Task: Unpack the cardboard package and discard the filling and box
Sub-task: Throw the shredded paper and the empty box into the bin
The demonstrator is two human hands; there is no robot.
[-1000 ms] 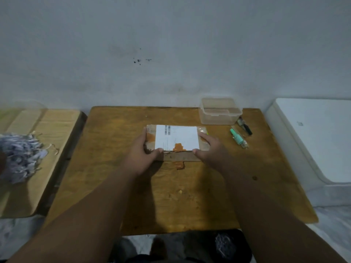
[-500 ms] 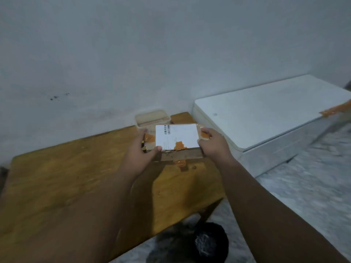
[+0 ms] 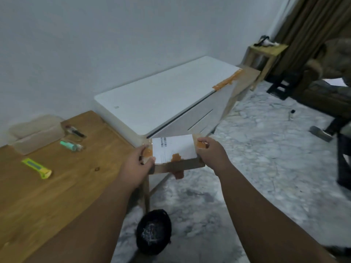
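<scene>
1. Two hands hold one box (image 3: 175, 154) in the air, past the right end of the table (image 3: 57, 186) and above the floor (image 3: 256, 177). The left hand (image 3: 135, 166) grips its left end, thumb on top; the right hand (image 3: 210, 153) grips its right end, fingers closed on the edge.
2. The box is flat brown cardboard, roughly level. A white label (image 3: 173, 149) with a barcode covers most of its top; orange tape (image 3: 176, 157) patches lie on the top and hang from the near side.
3. The table is bare wood, seen at the left. On it lie a yellow-green knife (image 3: 37, 168), a small green bottle (image 3: 69, 146), a dark pen-like item (image 3: 75, 130) too blurred to name, and a clear tub (image 3: 36, 135) at the far edge.
4. A white cabinet (image 3: 161, 103) stands just beside the table's right end, against the pale wall (image 3: 114, 44). A strip of orange tape crosses its far corner.
5. A black bin (image 3: 153, 231) sits on the floor below the forearms, near the table leg, with pale shredded paper (image 3: 150, 231) inside.
6. The floor is grey-white marbled stone. At the far right are a small wooden stand (image 3: 266, 54), a brown curtain (image 3: 307, 31) and dark furniture, blurred.
</scene>
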